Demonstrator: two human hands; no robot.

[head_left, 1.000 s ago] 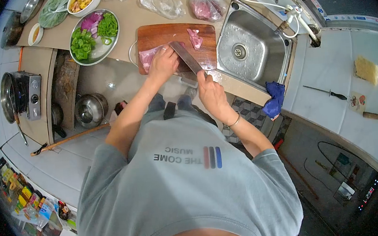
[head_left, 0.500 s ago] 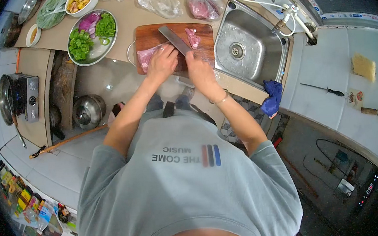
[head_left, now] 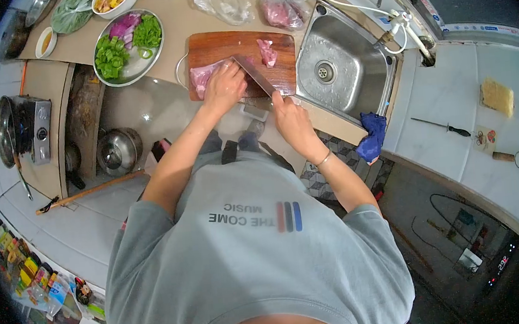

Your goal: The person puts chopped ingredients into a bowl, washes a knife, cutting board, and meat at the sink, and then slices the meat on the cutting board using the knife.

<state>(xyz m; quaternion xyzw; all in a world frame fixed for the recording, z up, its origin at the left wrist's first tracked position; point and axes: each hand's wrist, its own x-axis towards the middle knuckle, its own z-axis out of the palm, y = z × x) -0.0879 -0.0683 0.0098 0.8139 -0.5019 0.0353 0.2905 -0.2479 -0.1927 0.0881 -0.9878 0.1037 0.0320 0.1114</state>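
My left hand (head_left: 225, 87) presses with curled fingers on a piece of raw meat (head_left: 200, 78), pinning it to the wooden cutting board (head_left: 214, 43). The handle of a kitchen knife (head_left: 255, 76) is gripped in my right hand (head_left: 294, 124), near the board's front edge. Its broad blade slants across the board, with the tip end close to my left fingertips. Cut pieces of meat (head_left: 267, 53) lie right of the blade. My left fingers hide part of the meat, and whether the edge touches it I cannot tell.
Right of the board is a steel sink (head_left: 349, 59) with a blue cloth (head_left: 372, 138) over its front edge. A metal plate (head_left: 138, 67) of chopped vegetables and a white bowl (head_left: 115, 12) stand left. Behind lie plastic bags (head_left: 222, 3) and bagged meat (head_left: 282, 11).
My right hand has drawn the knife back toward my body and to the right. My left hand stays on the meat. The whole view has shifted slightly.
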